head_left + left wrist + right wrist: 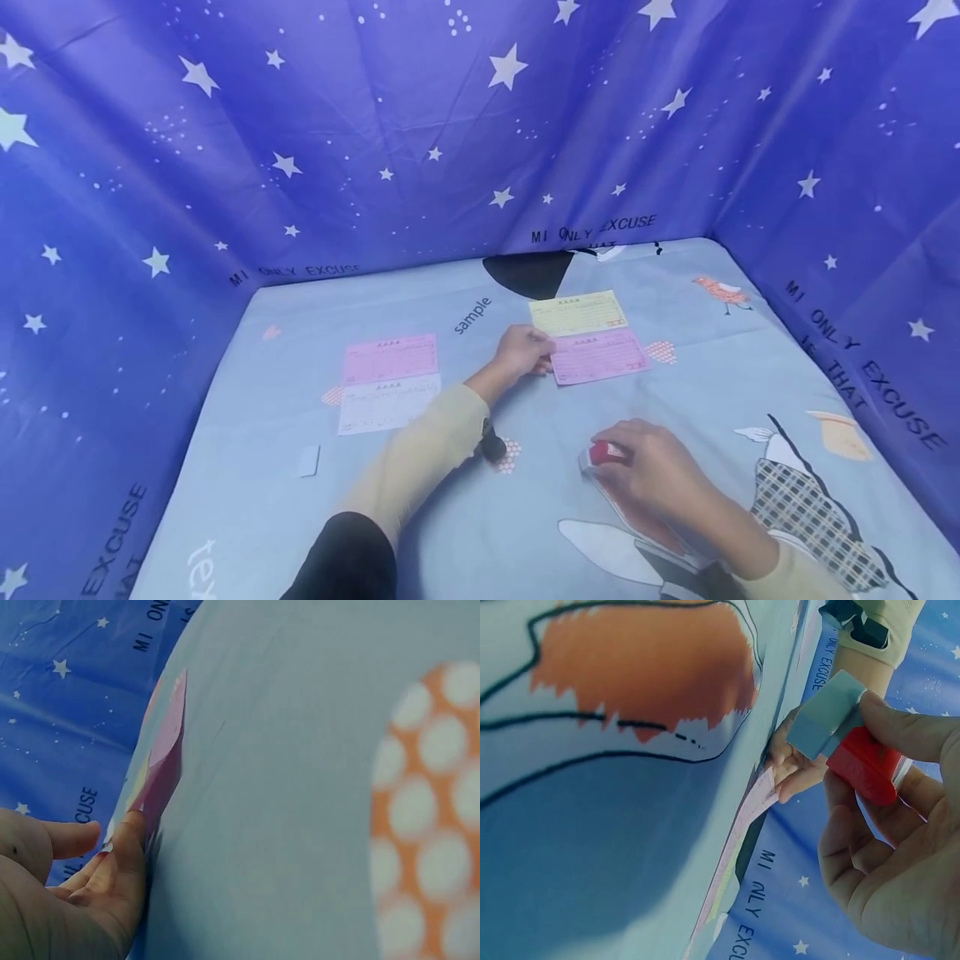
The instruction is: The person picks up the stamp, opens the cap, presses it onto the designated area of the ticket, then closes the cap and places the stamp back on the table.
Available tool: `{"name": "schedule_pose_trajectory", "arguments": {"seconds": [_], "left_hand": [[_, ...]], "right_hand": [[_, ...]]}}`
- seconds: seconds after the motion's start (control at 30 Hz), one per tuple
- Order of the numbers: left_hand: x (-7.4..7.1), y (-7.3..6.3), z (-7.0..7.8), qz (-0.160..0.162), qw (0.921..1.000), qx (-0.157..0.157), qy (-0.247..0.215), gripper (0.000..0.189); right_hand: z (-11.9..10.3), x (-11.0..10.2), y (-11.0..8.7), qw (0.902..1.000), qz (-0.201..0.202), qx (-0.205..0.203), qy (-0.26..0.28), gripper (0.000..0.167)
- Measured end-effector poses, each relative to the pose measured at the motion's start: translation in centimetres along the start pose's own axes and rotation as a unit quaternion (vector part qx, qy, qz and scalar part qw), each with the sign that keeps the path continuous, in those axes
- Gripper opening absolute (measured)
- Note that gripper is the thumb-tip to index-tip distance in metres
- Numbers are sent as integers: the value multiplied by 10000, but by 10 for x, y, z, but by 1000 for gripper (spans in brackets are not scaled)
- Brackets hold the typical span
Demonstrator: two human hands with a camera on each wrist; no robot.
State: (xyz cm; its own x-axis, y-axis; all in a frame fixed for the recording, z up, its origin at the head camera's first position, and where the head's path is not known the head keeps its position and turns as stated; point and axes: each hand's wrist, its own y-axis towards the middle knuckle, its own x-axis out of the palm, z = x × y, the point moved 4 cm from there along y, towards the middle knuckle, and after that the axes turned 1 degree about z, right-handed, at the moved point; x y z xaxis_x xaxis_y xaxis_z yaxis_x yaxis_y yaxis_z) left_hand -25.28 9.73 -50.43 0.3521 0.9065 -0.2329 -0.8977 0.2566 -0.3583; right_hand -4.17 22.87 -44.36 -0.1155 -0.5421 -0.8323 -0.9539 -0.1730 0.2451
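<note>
Red stamp (861, 763) within right grip (652, 468)

On the cloth (465, 467) I have the left slips (388, 367), a small piece (308, 461) before them; the right slips (600, 360) lie farther back, left fingers (130, 844) at their left edge. Nearer me, right fingers (624, 433) hold a block (606, 453).

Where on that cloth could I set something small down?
Apart from prints, the cloth is bare between the yellow slip and the right curtain, and left of the white slip. It's crowded midway, where the left sleeve and left hand reach to a pink slip, and nearer, where the right hand holds a red-and-grey object.
</note>
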Motion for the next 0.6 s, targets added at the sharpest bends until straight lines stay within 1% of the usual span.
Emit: {"name": "schedule_pose_trajectory", "arguments": {"seconds": [0.1,0.17,0.27,0.37,0.47,0.53,0.6], "left_hand": [[-15,-5,0,74,9999,66,-46,17],[-26,-10,-1,66,9999,106,-74,15],[-47,-19,-5,5,9996,292,-55,12],[-73,-31,-14,56,9984,498,275,10],[-102,-45,-26,238,9951,658,698,9],[-121,-54,-36,340,9927,752,884,9],[-139,-63,-42,428,9914,780,963,11]], "right_hand": [[1,4,2,9999,-45,104,-46,33],[1,6,4,9999,-74,117,-43,34],[-2,9,7,9998,-135,108,-42,33],[-5,12,11,9997,-233,91,16,32],[-7,16,14,9995,-304,105,50,31],[-8,19,17,9994,-337,102,59,32],[-9,23,20,9990,-414,122,75,32]]}}
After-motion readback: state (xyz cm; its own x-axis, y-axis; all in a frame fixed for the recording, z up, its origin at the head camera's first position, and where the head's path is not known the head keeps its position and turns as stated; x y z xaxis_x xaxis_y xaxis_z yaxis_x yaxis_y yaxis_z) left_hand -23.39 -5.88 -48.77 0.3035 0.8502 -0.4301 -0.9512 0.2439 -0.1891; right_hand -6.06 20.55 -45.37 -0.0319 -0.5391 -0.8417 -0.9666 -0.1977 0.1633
